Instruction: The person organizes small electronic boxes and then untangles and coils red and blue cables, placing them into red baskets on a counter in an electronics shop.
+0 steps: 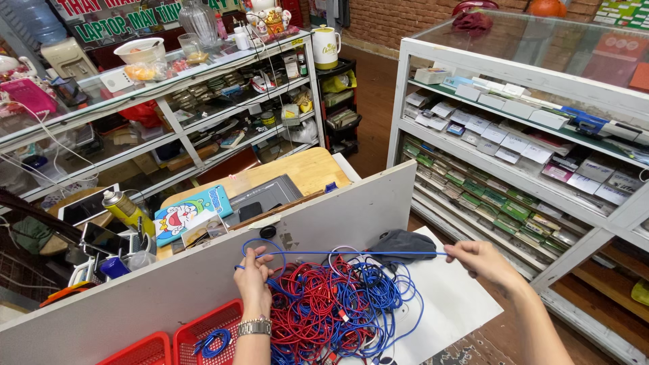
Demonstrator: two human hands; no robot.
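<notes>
A thin blue cable [351, 254] is stretched taut between my two hands above a tangled heap of red and blue cables [331, 307]. My left hand [253, 278], a metal watch on its wrist, pinches one end near a loop. My right hand [478, 259] pinches the other end, out to the right. The heap lies on a white board [460, 304]. A dark grey cloth [405, 245] sits just behind the stretched cable.
A white partition board [203, 277] stands behind the heap. Two red baskets [196, 338] sit at the lower left, one holding a coiled blue cable [213, 343]. Glass display shelves [514, 122] full of small boxes stand to the right, and another shelf unit [203, 94] at the back left.
</notes>
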